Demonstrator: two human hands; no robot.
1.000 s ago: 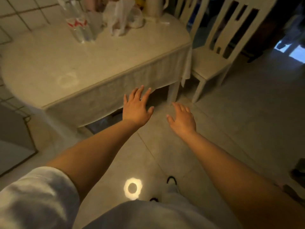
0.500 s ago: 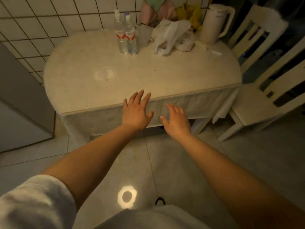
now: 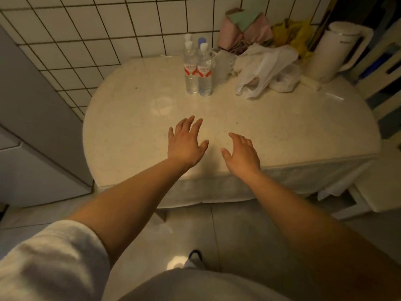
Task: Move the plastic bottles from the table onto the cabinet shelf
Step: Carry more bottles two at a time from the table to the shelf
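Several clear plastic bottles with red-and-white labels stand upright in a tight cluster at the back of the cream table (image 3: pixel 130 131), near the tiled wall. The front pair are a left bottle (image 3: pixel 190 70) and a right bottle (image 3: pixel 204 72); more caps show behind them. My left hand (image 3: pixel 185 144) hovers over the table's front middle, fingers spread, holding nothing. My right hand (image 3: pixel 242 154) is beside it, fingers relaxed, empty. Both hands are well short of the bottles.
A white plastic bag (image 3: pixel 264 70) lies right of the bottles, with a white kettle (image 3: pixel 334 53) beyond it and pink and yellow bags behind. A grey appliance (image 3: pixel 32 135) stands left of the table. White chairs (image 3: pixel 382 170) sit at the right.
The view has closed in on the table and turned toward the wall. Both hands, earlier in front of the table's edge, are now over the tabletop, nearer the bottles.
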